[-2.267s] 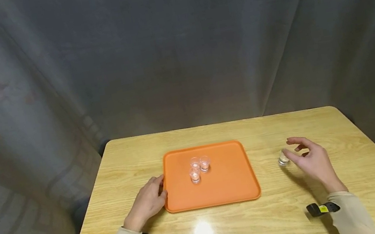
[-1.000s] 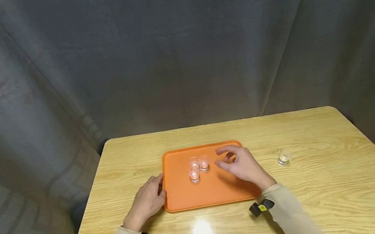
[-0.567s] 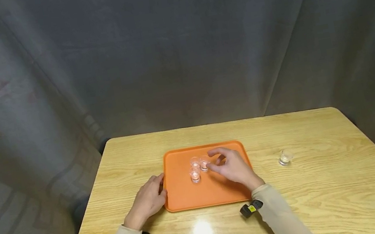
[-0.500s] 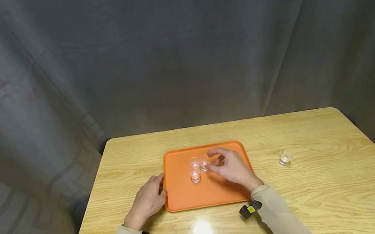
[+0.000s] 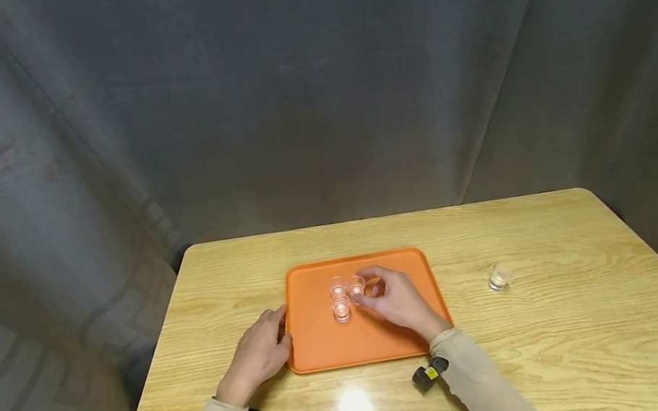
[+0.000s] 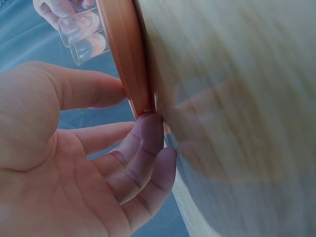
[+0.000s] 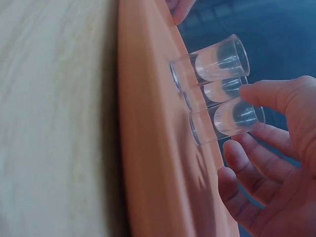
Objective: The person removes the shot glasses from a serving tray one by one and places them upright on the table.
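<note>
Three small clear shot glasses stand bunched together upright on an orange tray (image 5: pixel 341 349). My right hand (image 5: pixel 399 302) pinches the rightmost shot glass (image 5: pixel 356 289) between thumb and index finger near its rim; the other fingers are loosely bent beside it. Against it stand the rear shot glass (image 5: pixel 337 285) and the front shot glass (image 5: pixel 341 311). At the tray's left side my left hand (image 5: pixel 257 350) grips the rim, thumb on the upper edge and fingertips at the outer side, as the left wrist view shows.
Another clear shot glass (image 5: pixel 499 277) stands alone on the wooden table (image 5: pixel 585 307), right of the tray. A dark grey curtain (image 5: pixel 309 91) hangs behind the table. Black wrist cameras are strapped at both sleeves.
My right hand has moved left from the lone shot glass to the group on the tray and taken hold of the rightmost one. The group has shifted slightly left. My left hand stays put.
</note>
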`<state>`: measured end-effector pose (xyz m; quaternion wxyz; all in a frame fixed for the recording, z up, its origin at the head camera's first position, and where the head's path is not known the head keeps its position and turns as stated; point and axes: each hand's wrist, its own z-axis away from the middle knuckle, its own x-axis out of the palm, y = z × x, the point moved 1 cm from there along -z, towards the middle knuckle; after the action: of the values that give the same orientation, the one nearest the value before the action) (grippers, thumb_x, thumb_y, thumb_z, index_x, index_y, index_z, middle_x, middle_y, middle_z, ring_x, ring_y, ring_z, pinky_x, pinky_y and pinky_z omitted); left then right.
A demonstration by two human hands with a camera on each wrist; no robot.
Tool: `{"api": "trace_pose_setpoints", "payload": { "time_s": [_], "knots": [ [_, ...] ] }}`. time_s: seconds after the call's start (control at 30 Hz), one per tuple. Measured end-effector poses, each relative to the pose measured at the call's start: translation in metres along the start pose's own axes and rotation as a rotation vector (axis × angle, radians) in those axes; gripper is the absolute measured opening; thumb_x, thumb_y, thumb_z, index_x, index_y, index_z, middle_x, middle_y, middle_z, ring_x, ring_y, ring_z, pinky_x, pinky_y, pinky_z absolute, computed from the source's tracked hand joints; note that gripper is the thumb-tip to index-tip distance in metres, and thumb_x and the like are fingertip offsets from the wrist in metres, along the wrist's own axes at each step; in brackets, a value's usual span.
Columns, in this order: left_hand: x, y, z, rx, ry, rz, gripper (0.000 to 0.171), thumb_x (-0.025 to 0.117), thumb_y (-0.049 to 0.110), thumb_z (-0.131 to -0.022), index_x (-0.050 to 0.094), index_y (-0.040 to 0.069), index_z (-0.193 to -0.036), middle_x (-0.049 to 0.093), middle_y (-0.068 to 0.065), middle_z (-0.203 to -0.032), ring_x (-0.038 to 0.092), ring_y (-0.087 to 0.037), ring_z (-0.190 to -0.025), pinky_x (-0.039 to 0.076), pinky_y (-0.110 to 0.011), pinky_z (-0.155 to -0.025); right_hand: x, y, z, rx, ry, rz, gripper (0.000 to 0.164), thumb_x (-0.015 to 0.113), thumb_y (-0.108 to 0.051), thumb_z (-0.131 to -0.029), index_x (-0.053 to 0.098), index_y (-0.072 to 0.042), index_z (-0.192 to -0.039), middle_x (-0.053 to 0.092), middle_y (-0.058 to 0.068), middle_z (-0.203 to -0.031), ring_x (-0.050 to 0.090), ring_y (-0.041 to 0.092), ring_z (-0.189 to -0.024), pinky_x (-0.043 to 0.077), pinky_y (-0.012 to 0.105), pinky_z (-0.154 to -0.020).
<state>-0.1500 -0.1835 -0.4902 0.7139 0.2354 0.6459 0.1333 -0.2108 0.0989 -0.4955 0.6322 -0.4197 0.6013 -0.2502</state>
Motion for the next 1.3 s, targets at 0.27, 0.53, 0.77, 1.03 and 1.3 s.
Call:
{"api": "trace_pose_setpoints", "payload": {
  "time_s": [0.27, 0.53, 0.77, 1.03, 1.3],
  "knots": [
    [0.0, 0.0, 0.0, 0.005, 0.004, -0.006, 0.056, 0.064, 0.012, -0.102, 0.052, -0.003, -0.155, 0.067, -0.012, -0.123, 0.063, -0.021, -0.095, 0.054, -0.046, -0.087, 0.002, 0.003, -0.001, 0.0, 0.006, 0.001, 0.044, 0.085, -0.022, -0.09, 0.073, -0.01, -0.131, 0.074, 0.001, -0.098, 0.061, 0.011, -0.073, 0.047, 0.025, -0.066],
    [-0.001, 0.002, 0.001, 0.005, 0.01, -0.007, 0.056, 0.063, 0.012, -0.103, 0.052, -0.003, -0.155, 0.067, -0.013, -0.124, 0.063, -0.021, -0.094, 0.054, -0.045, -0.086, 0.003, 0.003, -0.001, -0.011, 0.02, -0.011, 0.043, 0.085, -0.022, -0.09, 0.073, -0.009, -0.13, 0.074, 0.002, -0.1, 0.061, 0.011, -0.075, 0.047, 0.025, -0.066],
    [0.001, 0.002, 0.002, 0.0, 0.004, 0.003, 0.056, 0.064, 0.012, -0.103, 0.052, -0.003, -0.155, 0.067, -0.012, -0.125, 0.064, -0.021, -0.097, 0.054, -0.046, -0.089, 0.002, 0.005, 0.001, -0.01, 0.037, -0.013, 0.041, 0.086, -0.021, -0.09, 0.075, -0.009, -0.127, 0.074, 0.001, -0.096, 0.061, 0.012, -0.075, 0.047, 0.024, -0.067],
    [0.001, 0.001, 0.002, -0.006, 0.004, -0.003, 0.055, 0.063, 0.012, -0.103, 0.052, -0.002, -0.155, 0.067, -0.012, -0.125, 0.065, -0.022, -0.099, 0.055, -0.047, -0.09, -0.001, 0.006, 0.004, -0.001, 0.05, -0.023, 0.039, 0.086, -0.021, -0.089, 0.075, -0.012, -0.125, 0.076, 0.002, -0.107, 0.063, 0.011, -0.078, 0.049, 0.024, -0.07],
    [0.001, 0.002, 0.002, -0.002, 0.008, -0.001, 0.056, 0.064, 0.012, -0.103, 0.052, -0.002, -0.155, 0.067, -0.012, -0.128, 0.067, -0.025, -0.104, 0.055, -0.047, -0.09, -0.018, 0.008, 0.007, 0.012, 0.092, -0.026, 0.04, 0.087, -0.023, -0.089, 0.075, -0.009, -0.125, 0.073, 0.004, -0.092, 0.063, 0.013, -0.075, 0.048, 0.024, -0.063]
  ]
}}
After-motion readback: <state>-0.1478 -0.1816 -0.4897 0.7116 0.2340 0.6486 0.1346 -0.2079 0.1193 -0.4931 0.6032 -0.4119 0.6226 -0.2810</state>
